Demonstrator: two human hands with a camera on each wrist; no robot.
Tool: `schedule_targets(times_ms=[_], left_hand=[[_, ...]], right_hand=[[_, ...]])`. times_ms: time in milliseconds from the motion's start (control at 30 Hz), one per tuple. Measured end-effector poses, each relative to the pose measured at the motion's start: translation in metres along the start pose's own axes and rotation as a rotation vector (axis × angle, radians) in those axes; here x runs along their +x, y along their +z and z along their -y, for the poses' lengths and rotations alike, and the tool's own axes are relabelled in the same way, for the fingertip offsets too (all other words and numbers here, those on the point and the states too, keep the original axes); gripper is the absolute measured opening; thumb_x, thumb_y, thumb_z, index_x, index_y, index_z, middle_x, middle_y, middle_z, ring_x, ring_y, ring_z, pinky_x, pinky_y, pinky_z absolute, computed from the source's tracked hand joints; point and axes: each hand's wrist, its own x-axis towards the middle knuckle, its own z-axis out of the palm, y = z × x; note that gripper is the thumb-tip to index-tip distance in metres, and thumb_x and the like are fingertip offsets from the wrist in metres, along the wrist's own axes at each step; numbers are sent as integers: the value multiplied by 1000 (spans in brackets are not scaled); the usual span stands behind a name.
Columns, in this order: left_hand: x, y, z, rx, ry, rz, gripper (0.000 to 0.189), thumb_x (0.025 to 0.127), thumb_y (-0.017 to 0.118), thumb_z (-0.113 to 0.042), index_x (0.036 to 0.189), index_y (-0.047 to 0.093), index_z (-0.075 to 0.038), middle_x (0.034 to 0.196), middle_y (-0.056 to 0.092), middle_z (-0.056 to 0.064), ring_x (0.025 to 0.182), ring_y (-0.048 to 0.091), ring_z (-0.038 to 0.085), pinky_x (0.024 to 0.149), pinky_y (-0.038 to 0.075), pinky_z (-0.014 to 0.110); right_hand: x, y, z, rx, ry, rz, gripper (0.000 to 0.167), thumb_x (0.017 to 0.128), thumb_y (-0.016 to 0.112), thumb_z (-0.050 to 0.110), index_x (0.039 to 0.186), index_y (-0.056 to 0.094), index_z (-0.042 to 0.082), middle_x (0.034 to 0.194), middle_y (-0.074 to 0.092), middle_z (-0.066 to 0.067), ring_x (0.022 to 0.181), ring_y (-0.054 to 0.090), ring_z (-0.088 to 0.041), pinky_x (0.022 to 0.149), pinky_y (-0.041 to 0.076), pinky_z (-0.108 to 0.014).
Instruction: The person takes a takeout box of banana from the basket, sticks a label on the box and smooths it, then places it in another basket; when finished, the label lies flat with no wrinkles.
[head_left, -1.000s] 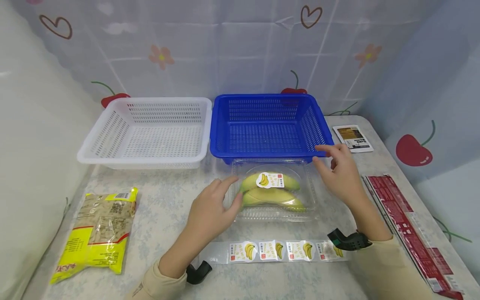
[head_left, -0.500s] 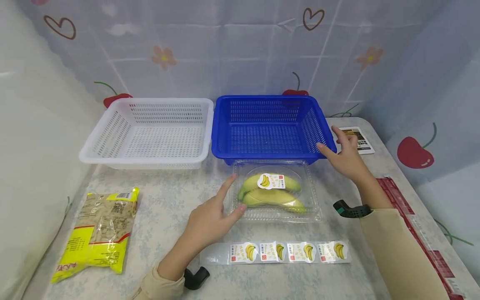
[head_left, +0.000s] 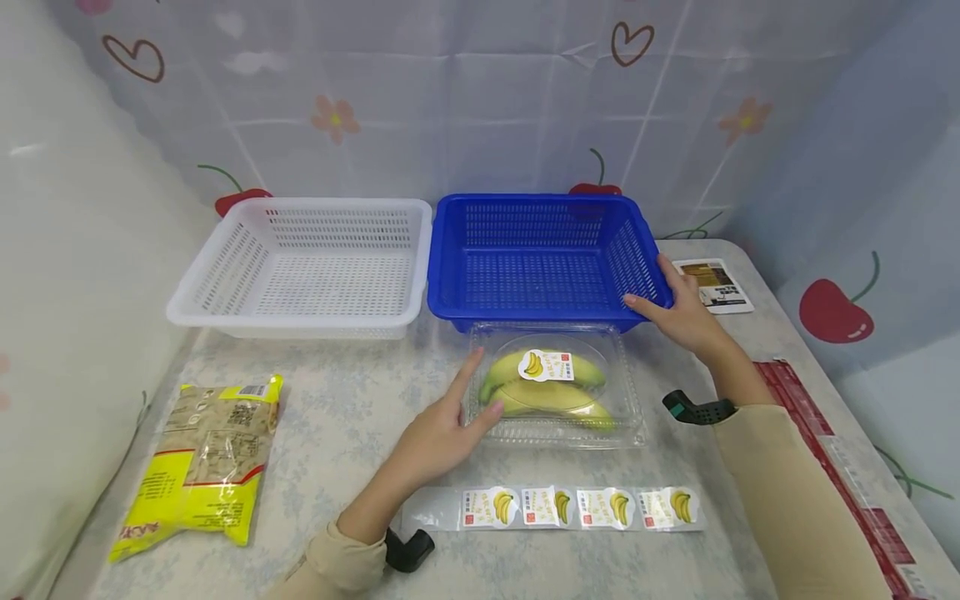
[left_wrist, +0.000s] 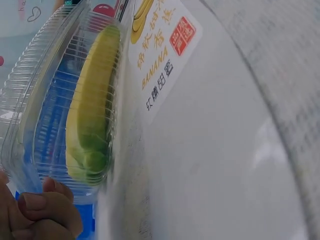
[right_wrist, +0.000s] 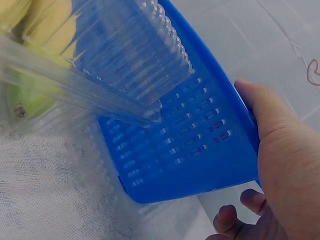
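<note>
A clear plastic clamshell box (head_left: 632,400) of bananas (head_left: 551,398), with a banana sticker (head_left: 545,365) on its lid, lies in front of the blue basket (head_left: 517,317). My left hand (head_left: 438,437) is at the box's left side, index finger and thumb extended right by its edge. In the left wrist view, the fingertips (left_wrist: 62,207) show close to the box wall. My right hand (head_left: 686,312) holds the blue basket's front right corner. Its thumb lies over the rim and its other fingers are outside, as the right wrist view shows.
A white basket (head_left: 300,321) stands left of the blue one. A yellow snack bag (head_left: 198,467) lies at left, a strip of banana stickers (head_left: 555,508) in front. At right are a small white-edged packet (head_left: 716,286) and a long red package (head_left: 832,467).
My right hand has moved from beside the box to the blue basket's corner and taken hold there. The left hand stays beside the box, shifting only slightly.
</note>
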Motion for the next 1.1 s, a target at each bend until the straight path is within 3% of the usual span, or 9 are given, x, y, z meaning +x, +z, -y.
schedule_targets(times_ms=[67, 167, 267, 300, 433, 533, 700, 933, 1100], left_hand=[[1, 2, 0, -7, -2, 3, 76, 89, 45, -77, 148, -1, -65, 65, 51, 6, 56, 50, 21, 48, 45, 38], [2, 5, 0, -14, 3, -10, 77, 89, 46, -76, 150, 1, -62, 90, 69, 17, 78, 66, 32, 63, 53, 49], [3, 6, -1, -20, 8, -17, 79, 89, 47, -76, 152, 1, -58, 114, 70, 23, 96, 69, 40, 76, 54, 56], [3, 6, -1, -36, 6, -8, 80, 89, 48, -75, 152, 1, -59, 113, 70, 23, 93, 70, 40, 75, 54, 56], [2, 3, -2, -128, -29, 62, 80, 89, 53, -72, 147, -2, -66, 73, 70, 16, 54, 63, 27, 50, 53, 43], [0, 0, -2, -198, -56, 116, 81, 88, 56, -70, 144, -3, -70, 60, 67, 10, 39, 54, 22, 40, 49, 38], [-1, -4, -2, -261, -56, 169, 81, 90, 58, -65, 143, -3, -71, 66, 71, 7, 42, 60, 25, 44, 50, 40], [-5, -9, 2, -363, -54, 229, 80, 94, 61, -53, 142, 1, -73, 76, 73, 14, 50, 66, 27, 38, 41, 28], [-8, -10, 5, -421, -31, 250, 79, 98, 61, -41, 143, 2, -71, 79, 73, 20, 55, 68, 26, 44, 48, 32]], right_hand=[[0, 0, 0, -4, 7, 17, 107, 89, 58, 66, 158, -15, 31, 162, -7, -25, 144, 12, -57, 106, 21, -78], [0, 1, 0, -1, 8, 30, 106, 90, 59, 63, 157, -16, 32, 163, -8, -25, 146, 11, -56, 106, 20, -78], [1, 2, -1, 8, 2, 39, 105, 91, 60, 60, 157, -17, 32, 164, -10, -24, 147, 8, -55, 107, 19, -78], [2, 2, -1, 10, -1, 40, 105, 92, 60, 59, 157, -17, 32, 164, -11, -24, 147, 7, -55, 107, 19, -78], [4, 2, -4, 30, -13, 59, 106, 92, 61, 58, 156, -19, 32, 165, -11, -21, 149, 6, -52, 109, 18, -76], [6, 2, -6, 48, -25, 73, 107, 91, 62, 58, 155, -21, 33, 165, -11, -17, 150, 5, -49, 112, 16, -74], [8, 1, -9, 74, -45, 83, 107, 92, 62, 56, 155, -21, 31, 166, -16, -12, 153, 0, -44, 115, 14, -71], [8, -1, -9, 102, -51, 91, 109, 92, 62, 55, 155, -22, 28, 167, -16, -8, 153, -1, -42, 116, 13, -69], [4, -2, -4, 123, -47, 98, 109, 93, 63, 53, 155, -23, 27, 167, -15, -8, 153, -2, -43, 116, 12, -69]])
